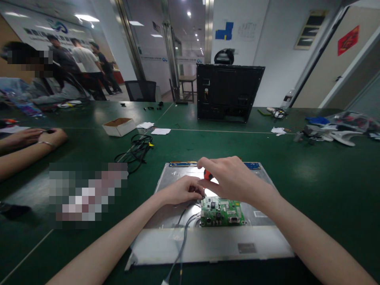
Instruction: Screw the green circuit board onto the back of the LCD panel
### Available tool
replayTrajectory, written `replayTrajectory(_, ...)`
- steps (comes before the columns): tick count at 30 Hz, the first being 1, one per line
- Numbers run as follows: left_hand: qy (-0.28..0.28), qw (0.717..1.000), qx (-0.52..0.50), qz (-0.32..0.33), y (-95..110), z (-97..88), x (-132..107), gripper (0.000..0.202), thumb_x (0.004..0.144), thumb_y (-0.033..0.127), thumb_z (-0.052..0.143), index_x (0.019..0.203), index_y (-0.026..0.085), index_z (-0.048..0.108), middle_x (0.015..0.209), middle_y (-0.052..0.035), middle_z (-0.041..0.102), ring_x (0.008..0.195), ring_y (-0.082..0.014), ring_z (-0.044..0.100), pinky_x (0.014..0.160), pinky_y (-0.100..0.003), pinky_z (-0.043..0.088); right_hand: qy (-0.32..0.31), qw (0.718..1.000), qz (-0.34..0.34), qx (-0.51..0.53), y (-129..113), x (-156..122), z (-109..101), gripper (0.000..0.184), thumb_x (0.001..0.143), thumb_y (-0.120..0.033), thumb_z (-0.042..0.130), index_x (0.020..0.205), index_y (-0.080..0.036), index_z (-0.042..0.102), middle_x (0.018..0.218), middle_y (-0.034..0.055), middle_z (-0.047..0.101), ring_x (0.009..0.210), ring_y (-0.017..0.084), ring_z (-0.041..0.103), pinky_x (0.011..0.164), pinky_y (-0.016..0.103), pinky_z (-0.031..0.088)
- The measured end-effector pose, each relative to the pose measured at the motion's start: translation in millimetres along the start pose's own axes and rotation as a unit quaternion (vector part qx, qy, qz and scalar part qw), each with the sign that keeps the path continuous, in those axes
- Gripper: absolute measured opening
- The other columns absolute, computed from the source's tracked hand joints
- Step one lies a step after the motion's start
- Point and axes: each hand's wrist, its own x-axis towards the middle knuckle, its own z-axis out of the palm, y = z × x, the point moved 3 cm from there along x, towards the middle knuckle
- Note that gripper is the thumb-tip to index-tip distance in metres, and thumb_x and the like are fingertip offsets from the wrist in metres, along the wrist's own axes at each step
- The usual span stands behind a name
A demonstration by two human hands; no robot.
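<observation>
A silver metal panel (pixel 166 237) lies flat on the green table in front of me, with a green circuit board (pixel 222 213) on its middle. My right hand (pixel 231 178) is closed round a screwdriver with a red handle (pixel 207 174), held upright over the board's top left corner. My left hand (pixel 184 190) is pinched at the same corner, right by the screwdriver's tip; what its fingers hold is hidden. Grey cables (pixel 182 237) run from the board toward me.
A black monitor back shell (pixel 228 93) stands upright further back. A small cardboard box (pixel 119 126) and a black cable bundle (pixel 136 148) lie to the left. Another person's forearms (pixel 26 144) rest at the left edge. Loose parts lie at the far right (pixel 332 132).
</observation>
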Motion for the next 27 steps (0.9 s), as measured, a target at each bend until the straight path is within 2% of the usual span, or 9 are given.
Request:
replayTrajectory(10, 0.0, 1.0, 0.017, 0.009, 1.5, -1.4, -0.3, 0.007, 0.076, 0.011, 0.067, 0.08, 0.015, 0.07, 0.084, -0.0022, 0.068, 0.076, -0.0165, 0.063, 0.07, -0.025, 0.049, 0.0, 1.0, -0.001, 0.003, 0.9, 0.5, -1.7, 0.021, 0.094, -0.035, 0.048, 0.105, -0.017, 0.051, 0.083, 0.0026, 0.068, 0.062, 0.013, 0.056, 0.051, 0.025, 0.026)
replayTrajectory(21, 0.008, 1.0, 0.005, 0.018, 5.2, -1.5, 0.5, 0.007, 0.074, 0.009, 0.067, 0.075, 0.015, 0.069, 0.077, -0.0002, 0.066, 0.071, -0.0142, 0.06, 0.066, -0.023, 0.047, -0.004, 1.0, -0.008, 0.025, 2.3, -1.9, -0.7, 0.018, 0.091, -0.03, 0.05, 0.106, -0.019, 0.05, 0.088, 0.0026, 0.067, 0.068, 0.014, 0.058, 0.052, 0.024, 0.026)
replayTrajectory(27, 0.008, 1.0, 0.011, 0.006, 6.7, -1.8, -0.1, 0.008, 0.074, 0.009, 0.067, 0.078, 0.015, 0.068, 0.078, -0.0002, 0.066, 0.072, -0.0147, 0.06, 0.067, -0.024, 0.047, -0.013, 1.0, 0.003, 0.017, 3.2, -0.8, -2.8, 0.015, 0.092, -0.033, 0.051, 0.1, -0.02, 0.054, 0.081, 0.0006, 0.065, 0.06, 0.011, 0.052, 0.051, 0.024, 0.024)
